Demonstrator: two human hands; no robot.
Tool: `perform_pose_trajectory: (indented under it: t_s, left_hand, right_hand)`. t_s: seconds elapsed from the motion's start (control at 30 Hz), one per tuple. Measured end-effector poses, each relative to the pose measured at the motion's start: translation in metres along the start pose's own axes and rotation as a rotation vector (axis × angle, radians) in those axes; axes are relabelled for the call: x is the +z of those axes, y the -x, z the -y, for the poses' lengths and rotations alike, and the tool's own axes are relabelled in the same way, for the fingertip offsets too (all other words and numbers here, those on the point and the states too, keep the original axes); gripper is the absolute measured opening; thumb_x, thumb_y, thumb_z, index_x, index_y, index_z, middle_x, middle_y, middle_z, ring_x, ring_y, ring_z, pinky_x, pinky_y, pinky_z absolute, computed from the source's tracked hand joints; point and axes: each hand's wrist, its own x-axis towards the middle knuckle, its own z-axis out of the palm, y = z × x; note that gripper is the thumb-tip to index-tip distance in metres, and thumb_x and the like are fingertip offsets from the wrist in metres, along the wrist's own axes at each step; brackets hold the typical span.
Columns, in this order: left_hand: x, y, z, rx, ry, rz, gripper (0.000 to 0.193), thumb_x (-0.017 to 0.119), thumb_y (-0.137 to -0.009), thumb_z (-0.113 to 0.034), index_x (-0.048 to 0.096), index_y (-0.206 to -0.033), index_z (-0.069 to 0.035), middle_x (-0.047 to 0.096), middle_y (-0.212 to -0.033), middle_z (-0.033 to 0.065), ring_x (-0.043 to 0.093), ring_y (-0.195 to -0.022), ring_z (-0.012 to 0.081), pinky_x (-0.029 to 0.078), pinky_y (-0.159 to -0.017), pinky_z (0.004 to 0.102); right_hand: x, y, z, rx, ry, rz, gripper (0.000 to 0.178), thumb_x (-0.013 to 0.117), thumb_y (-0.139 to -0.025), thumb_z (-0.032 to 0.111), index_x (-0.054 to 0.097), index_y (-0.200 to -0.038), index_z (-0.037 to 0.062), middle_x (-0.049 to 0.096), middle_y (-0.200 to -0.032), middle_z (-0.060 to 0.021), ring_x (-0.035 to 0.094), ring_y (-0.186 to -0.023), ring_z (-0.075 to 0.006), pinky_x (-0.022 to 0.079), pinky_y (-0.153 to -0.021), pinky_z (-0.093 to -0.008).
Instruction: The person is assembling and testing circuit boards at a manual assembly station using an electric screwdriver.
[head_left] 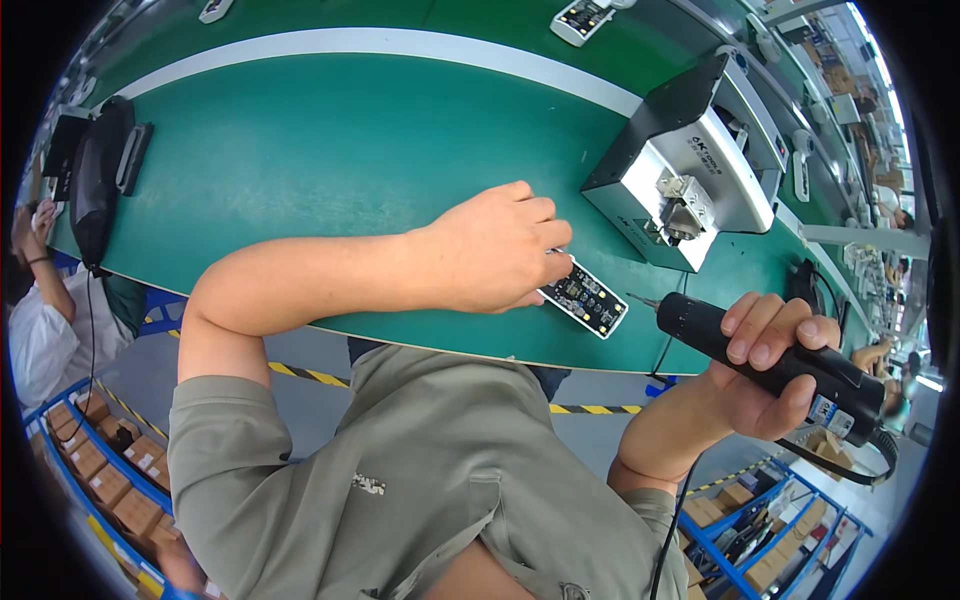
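My left hand (pixel 500 248) is closed over the left end of a small white casing with a black circuit board (pixel 588 297) in it, low over the green bench top. That end of the casing is hidden under my fingers. In my right hand (pixel 775 350) is a black electric screwdriver (pixel 700 325), its fingers wrapped round the barrel. The thin bit points left toward the board's near right end and stays apart from it. A cord runs from the tool's rear end.
A silver and black screw feeder (pixel 690 175) stands on the bench (pixel 350 130) at the right. Another casing with a board (pixel 580 22) lies beyond the white strip. A black device (pixel 105 180) sits at the left, where another person (pixel 60 310) works. Shelves with boxes (pixel 110 480) stand below.
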Motion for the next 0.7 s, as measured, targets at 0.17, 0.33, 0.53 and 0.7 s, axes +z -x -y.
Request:
perform_pose_trajectory:
  t_s: [0.17, 0.33, 0.53, 0.7]
  left_hand:
    - [-0.004, -0.003, -0.001, -0.057, 0.029, 0.128, 0.026, 0.071, -0.072, -0.025, 0.063, -0.09, -0.009, 0.058, -0.103, 0.004, 0.051, -0.091, 0.0211, 0.04, -0.083, 0.0331]
    - [-0.001, -0.002, 0.0, -0.056, 0.041, 0.122, 0.029, 0.071, -0.072, -0.026, 0.065, -0.094, -0.008, 0.058, -0.103, 0.004, 0.051, -0.091, 0.021, 0.04, -0.082, 0.033]
    - [-0.001, -0.003, 0.0, -0.047, 0.054, 0.112, 0.029, 0.071, -0.072, -0.026, 0.065, -0.094, -0.007, 0.058, -0.102, 0.004, 0.051, -0.091, 0.0209, 0.04, -0.081, 0.033]
    - [0.003, -0.002, 0.004, -0.029, 0.063, 0.083, 0.027, 0.071, -0.073, -0.027, 0.065, -0.091, -0.008, 0.057, -0.099, 0.004, 0.05, -0.089, 0.0206, 0.04, -0.08, 0.0328]
  right_hand:
    - [-0.012, 0.015, 0.001, 0.063, 0.094, -0.014, 0.037, 0.057, -0.086, 0.028, 0.049, -0.112, 0.004, 0.058, -0.074, -0.006, 0.056, -0.061, -0.0156, 0.047, -0.062, -0.0294]
    - [-0.014, 0.019, -0.006, 0.074, 0.069, -0.039, 0.036, 0.057, -0.085, 0.026, 0.049, -0.111, 0.0034, 0.057, -0.073, -0.0062, 0.056, -0.06, -0.0158, 0.047, -0.062, -0.029]
    - [-0.013, 0.018, -0.008, 0.087, 0.055, -0.056, 0.029, 0.057, -0.084, 0.024, 0.05, -0.105, 0.0048, 0.058, -0.072, -0.0063, 0.056, -0.059, -0.0159, 0.048, -0.062, -0.0291]
    - [-0.019, 0.018, -0.013, 0.107, 0.021, -0.013, 0.026, 0.058, -0.084, 0.024, 0.05, -0.101, 0.0058, 0.058, -0.071, -0.0062, 0.057, -0.059, -0.0158, 0.049, -0.062, -0.0293]
